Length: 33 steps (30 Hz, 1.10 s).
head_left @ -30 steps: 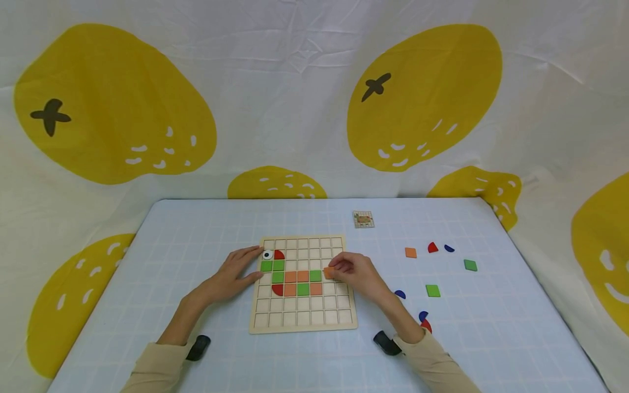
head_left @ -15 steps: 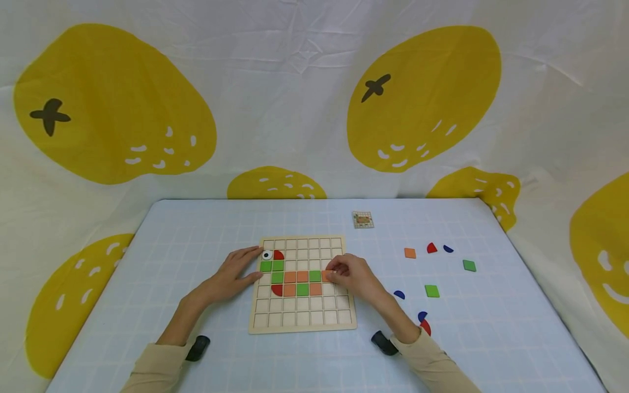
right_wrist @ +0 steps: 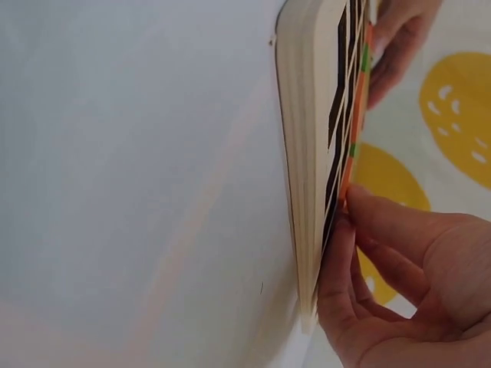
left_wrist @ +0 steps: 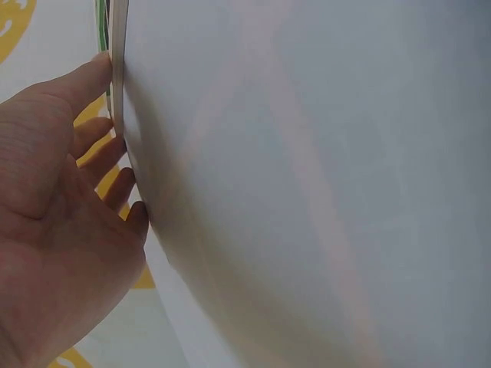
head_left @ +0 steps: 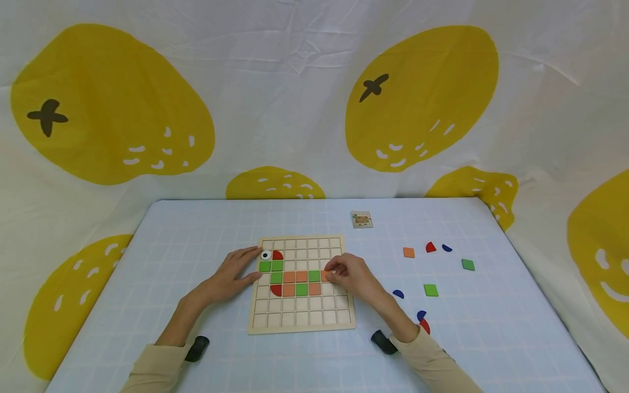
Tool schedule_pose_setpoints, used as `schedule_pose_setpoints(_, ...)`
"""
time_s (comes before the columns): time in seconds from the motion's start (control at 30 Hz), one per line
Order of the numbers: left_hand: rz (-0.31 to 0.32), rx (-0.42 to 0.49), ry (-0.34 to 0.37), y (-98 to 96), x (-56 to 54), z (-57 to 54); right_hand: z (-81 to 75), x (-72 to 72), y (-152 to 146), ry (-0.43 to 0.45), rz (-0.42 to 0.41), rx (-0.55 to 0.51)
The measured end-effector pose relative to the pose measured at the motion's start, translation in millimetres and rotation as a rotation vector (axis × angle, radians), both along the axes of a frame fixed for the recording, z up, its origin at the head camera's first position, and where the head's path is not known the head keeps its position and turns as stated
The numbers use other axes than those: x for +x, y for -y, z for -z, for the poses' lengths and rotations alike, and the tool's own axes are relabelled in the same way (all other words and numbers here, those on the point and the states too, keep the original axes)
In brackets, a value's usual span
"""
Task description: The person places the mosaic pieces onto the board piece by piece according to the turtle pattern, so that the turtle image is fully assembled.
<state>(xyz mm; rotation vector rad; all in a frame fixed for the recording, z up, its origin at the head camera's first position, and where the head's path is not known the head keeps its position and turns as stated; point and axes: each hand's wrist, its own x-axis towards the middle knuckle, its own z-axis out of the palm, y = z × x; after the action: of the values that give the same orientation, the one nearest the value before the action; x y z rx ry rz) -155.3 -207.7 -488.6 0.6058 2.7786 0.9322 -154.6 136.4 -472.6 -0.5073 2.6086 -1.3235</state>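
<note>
A square wooden grid board [head_left: 302, 329] lies on the table. Set in its cells are green, orange and red pieces and a white eye piece [head_left: 266, 255]. My left hand [head_left: 230, 277] rests its fingertips along the board's left edge; in the left wrist view, that hand [left_wrist: 57, 169] touches the rim with fingers spread. Thumb and fingers of my right hand [head_left: 352, 277] pinch an orange square tile [head_left: 325, 276] at the right end of the upper orange-green row. Part of this tile is hidden by the fingers. The right wrist view has the right hand [right_wrist: 406, 268] low against the board's surface.
Right of the board lie loose pieces: an orange square [head_left: 409, 252], a green square [head_left: 431, 290], another green square [head_left: 468, 265], a red quarter piece [head_left: 430, 247] and several blue half-rounds. A small picture card [head_left: 362, 219] lies behind the board.
My right hand has moved slightly left and brought the orange tile against the green one in the row; in the last half second it barely moves. The left hand stays put.
</note>
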Motion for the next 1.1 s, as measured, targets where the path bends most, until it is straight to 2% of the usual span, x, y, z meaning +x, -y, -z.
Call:
schedule_pose_setpoints(0.5, 0.003, 0.013, 0.010, -2.8, 0.5, -3.9, -1.7, 1.0, -10, 0.003, -0.021, -0.012)
schedule_pose_setpoints(0.67, -0.002, 0.009, 0.015, -1.7, 1.6, -3.6, -3.7, 3.0, -22, -0.050, -0.034, -0.009)
schedule_pose_setpoints(1.1, -0.008, 0.009, 0.011, -0.9, 2.0, -2.8, -6.2, 10.0, -69, -0.054, 0.133, 0.082)
